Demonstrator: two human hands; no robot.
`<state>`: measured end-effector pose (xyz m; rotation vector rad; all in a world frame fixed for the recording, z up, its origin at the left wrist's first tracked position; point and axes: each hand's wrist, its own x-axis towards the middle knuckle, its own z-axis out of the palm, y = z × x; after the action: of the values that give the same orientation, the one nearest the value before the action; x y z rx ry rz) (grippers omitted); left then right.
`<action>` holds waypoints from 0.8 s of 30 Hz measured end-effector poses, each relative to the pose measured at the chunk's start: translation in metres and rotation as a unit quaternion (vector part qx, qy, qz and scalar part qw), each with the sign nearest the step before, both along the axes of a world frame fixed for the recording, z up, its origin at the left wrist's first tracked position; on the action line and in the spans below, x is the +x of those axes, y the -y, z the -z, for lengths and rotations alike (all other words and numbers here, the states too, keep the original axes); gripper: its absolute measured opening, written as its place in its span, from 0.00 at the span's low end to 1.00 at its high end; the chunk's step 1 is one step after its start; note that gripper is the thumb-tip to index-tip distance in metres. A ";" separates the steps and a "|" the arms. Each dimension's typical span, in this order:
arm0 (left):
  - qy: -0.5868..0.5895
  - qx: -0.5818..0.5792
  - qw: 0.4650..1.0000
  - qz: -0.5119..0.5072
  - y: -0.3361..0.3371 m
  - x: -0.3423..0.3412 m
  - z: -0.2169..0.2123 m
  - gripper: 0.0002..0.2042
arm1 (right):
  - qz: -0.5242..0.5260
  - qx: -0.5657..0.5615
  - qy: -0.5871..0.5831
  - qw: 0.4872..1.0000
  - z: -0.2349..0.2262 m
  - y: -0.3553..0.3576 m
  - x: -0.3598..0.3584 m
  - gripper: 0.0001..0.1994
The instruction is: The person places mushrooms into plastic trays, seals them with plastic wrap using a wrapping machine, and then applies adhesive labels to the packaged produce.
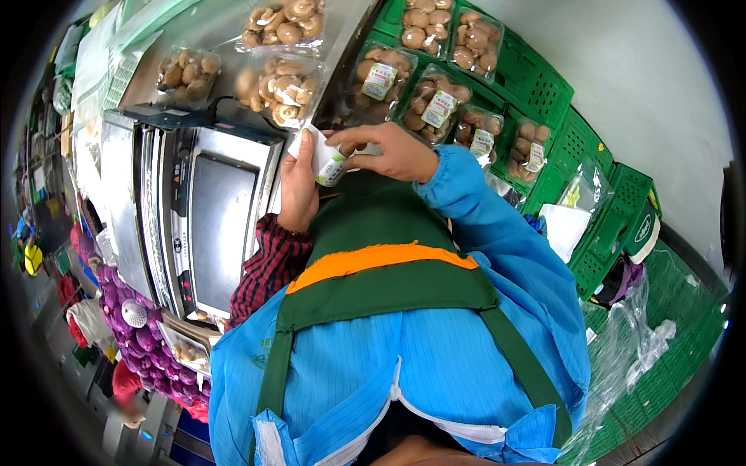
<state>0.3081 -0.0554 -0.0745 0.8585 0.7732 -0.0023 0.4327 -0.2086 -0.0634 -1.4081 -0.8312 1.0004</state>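
My left hand (297, 186) holds a strip of white labels with green print (328, 165), thumb up along its edge. My right hand (392, 152) reaches in from the right, its fingers bent and closed at the strip's right edge. The fingertips partly hide what they pinch. Just beyond my hands lies a plastic-wrapped pack of brown mushrooms (284, 89) with no label showing. To the right, a labelled mushroom pack (379, 79) and another labelled pack (437, 102) lie in a green crate (536, 74).
A wrapping machine with a dark flat plate (224, 233) stands at my left. More mushroom packs (188, 75) lie on the metal table beyond it. Purple net bags of produce (140, 334) are at the lower left. Clear plastic film (622, 373) lies on the green floor at right.
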 end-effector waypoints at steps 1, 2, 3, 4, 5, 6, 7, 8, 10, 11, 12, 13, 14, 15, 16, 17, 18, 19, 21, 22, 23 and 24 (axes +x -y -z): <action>0.010 0.002 1.000 0.006 0.003 0.004 -0.002 0.21 | 0.026 0.012 0.052 0.998 0.003 0.001 -0.004 0.13; 0.002 0.005 1.000 0.005 0.006 0.006 -0.003 0.21 | 0.052 0.024 0.104 0.993 0.004 0.002 -0.008 0.12; -0.006 0.008 1.000 0.003 0.009 0.005 -0.004 0.21 | 0.075 0.031 0.099 0.992 0.002 0.003 -0.011 0.09; -0.011 0.011 1.000 0.000 0.011 0.006 -0.004 0.20 | 0.076 0.035 0.135 0.987 0.002 0.004 -0.013 0.09; -0.026 -0.004 1.000 -0.014 0.013 0.005 -0.003 0.20 | 0.079 0.038 0.169 0.982 0.002 0.007 -0.015 0.09; -0.020 -0.021 0.999 -0.017 0.013 0.003 0.004 0.20 | 0.082 0.040 0.204 0.975 0.002 0.010 -0.017 0.08; -0.019 -0.032 0.999 -0.019 0.013 0.002 0.011 0.21 | 0.075 0.024 0.217 0.973 0.001 0.014 -0.020 0.07; -0.022 -0.042 0.999 -0.023 0.013 0.001 0.014 0.21 | 0.092 0.045 0.195 0.975 0.002 0.018 -0.022 0.06; -0.036 -0.031 0.996 -0.076 0.014 -0.003 0.019 0.21 | 0.126 0.093 0.156 0.975 0.001 0.025 -0.023 0.06; -0.043 -0.024 0.991 -0.128 0.012 -0.007 0.020 0.21 | 0.146 0.086 0.031 0.985 -0.004 0.034 -0.021 0.05; -0.051 -0.017 0.982 -0.181 0.010 -0.012 0.019 0.21 | 0.176 0.085 -0.044 0.980 -0.012 0.046 -0.006 0.05; -0.034 -0.006 0.980 -0.194 0.007 -0.019 0.016 0.21 | 0.246 0.083 -0.117 0.959 -0.006 0.060 0.010 0.04; -0.018 0.007 0.978 -0.209 0.003 -0.031 0.011 0.21 | 0.348 0.019 -0.132 0.928 0.002 0.077 0.032 0.04; -0.044 0.168 0.966 -0.192 -0.002 -0.052 0.025 0.21 | 0.434 0.053 -0.132 0.890 0.006 0.091 0.061 0.04; -0.066 0.224 0.953 -0.193 0.000 -0.059 0.023 0.21 | 0.462 0.029 -0.098 0.881 0.012 0.109 0.090 0.05; -0.091 0.279 0.936 -0.192 0.002 -0.065 0.022 0.21 | 0.506 0.030 -0.051 0.861 0.033 0.124 0.118 0.05; -0.111 0.232 0.943 -0.209 0.007 -0.059 0.007 0.22 | 0.536 0.033 -0.003 0.844 0.061 0.140 0.146 0.06; -0.089 0.215 0.958 -0.168 0.012 -0.066 0.000 0.21 | 0.549 -0.044 0.016 0.834 0.065 0.144 0.168 0.08; -0.098 0.203 0.967 -0.116 0.031 -0.054 -0.022 0.20 | 0.552 -0.061 0.043 0.830 0.104 0.155 0.206 0.11; -0.074 0.183 0.979 -0.053 0.037 -0.055 -0.028 0.20 | 0.554 -0.070 0.085 0.825 0.120 0.156 0.221 0.12; -0.091 0.115 0.989 -0.030 0.043 -0.049 -0.041 0.19 | 0.544 -0.078 0.087 0.831 0.128 0.155 0.231 0.13; -0.124 0.068 0.989 -0.032 0.055 -0.040 -0.056 0.19 | 0.534 -0.086 0.090 0.836 0.137 0.153 0.239 0.14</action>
<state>0.2686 -0.1102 -0.0181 0.9750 1.0424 0.0006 0.6721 -0.3617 -0.2002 -1.7902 0.0214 0.0608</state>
